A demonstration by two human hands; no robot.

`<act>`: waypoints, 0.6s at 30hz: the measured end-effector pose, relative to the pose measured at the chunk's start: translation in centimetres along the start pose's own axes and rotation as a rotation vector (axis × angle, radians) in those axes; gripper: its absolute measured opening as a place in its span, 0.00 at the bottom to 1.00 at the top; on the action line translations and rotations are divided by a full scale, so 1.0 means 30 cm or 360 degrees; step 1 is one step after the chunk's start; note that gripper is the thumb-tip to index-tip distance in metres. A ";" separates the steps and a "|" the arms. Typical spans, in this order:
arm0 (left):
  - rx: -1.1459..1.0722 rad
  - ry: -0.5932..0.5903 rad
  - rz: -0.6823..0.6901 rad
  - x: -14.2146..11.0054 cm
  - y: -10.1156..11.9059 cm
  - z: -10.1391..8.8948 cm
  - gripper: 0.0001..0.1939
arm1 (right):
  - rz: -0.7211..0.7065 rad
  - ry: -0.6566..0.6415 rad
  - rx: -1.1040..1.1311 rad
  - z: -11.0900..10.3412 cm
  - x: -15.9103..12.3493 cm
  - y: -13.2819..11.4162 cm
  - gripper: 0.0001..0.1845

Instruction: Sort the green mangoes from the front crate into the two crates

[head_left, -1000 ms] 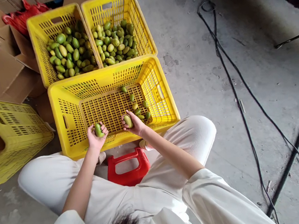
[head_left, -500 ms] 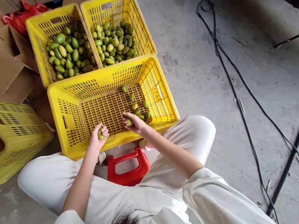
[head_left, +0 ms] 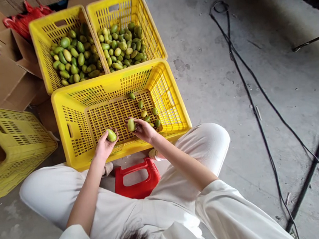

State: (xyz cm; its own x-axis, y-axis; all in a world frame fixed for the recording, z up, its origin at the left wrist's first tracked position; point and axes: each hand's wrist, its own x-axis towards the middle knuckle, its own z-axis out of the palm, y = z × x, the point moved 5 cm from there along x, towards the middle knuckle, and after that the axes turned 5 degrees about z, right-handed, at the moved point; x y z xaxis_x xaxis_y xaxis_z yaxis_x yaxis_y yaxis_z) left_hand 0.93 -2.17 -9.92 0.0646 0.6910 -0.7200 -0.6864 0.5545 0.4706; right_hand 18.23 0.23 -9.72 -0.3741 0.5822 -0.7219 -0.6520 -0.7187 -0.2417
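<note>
A small green mango [head_left: 111,135] rests in the curled fingers of my left hand [head_left: 103,146], just over the near side of the front yellow crate [head_left: 90,161]. To its right, my right hand [head_left: 144,130] has its fingers around another mango [head_left: 131,124], paler green and held upright. Both hands are apart from each other and above the crate's slotted floor. Several loose mangoes lie in the right part of this crate, among them a green one [head_left: 132,95] and a yellowish one [head_left: 144,114]; my right hand partly hides some.
Two yellow crates, left [head_left: 39,58] and right [head_left: 155,36], hold many mangoes behind the front one. Another yellow crate [head_left: 22,149] stands at the left, near cardboard boxes [head_left: 4,82] and a red bag [head_left: 27,17]. A red stool [head_left: 138,188] is between my legs. Black cables [head_left: 257,113] cross the floor.
Both hands first closed more tightly around their mangoes, then loosened and turned, so more of each fruit shows. My left hand has shifted slightly right and my right hand slightly left.
</note>
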 end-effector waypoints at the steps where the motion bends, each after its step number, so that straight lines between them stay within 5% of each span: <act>1: 0.0019 -0.0046 0.0020 -0.001 0.001 0.003 0.02 | 0.0007 -0.0026 0.0006 0.006 -0.005 0.002 0.10; 5: 0.0068 -0.0188 0.0010 -0.010 -0.003 0.012 0.11 | 0.0058 -0.0146 -0.0038 0.026 -0.023 0.013 0.09; 9: 0.0160 -0.0099 -0.0160 -0.011 -0.024 -0.003 0.11 | 0.0183 -0.0227 -0.0224 0.031 -0.022 0.041 0.09; 13: 0.0137 0.0138 -0.0273 -0.003 -0.043 -0.028 0.19 | 0.0269 0.0183 -0.0159 -0.034 0.009 0.066 0.12; 18: -0.0047 0.0308 -0.0078 0.004 -0.020 -0.028 0.13 | 0.0113 0.0468 -0.0082 -0.105 0.057 0.042 0.03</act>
State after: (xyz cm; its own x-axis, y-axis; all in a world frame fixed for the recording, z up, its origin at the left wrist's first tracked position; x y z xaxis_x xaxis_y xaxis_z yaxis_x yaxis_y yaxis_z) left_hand 0.76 -2.80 -10.72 -0.0403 0.5600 -0.8275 -0.7069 0.5693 0.4197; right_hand 18.86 -0.89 -13.30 -0.2057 0.4002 -0.8930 -0.5937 -0.7764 -0.2112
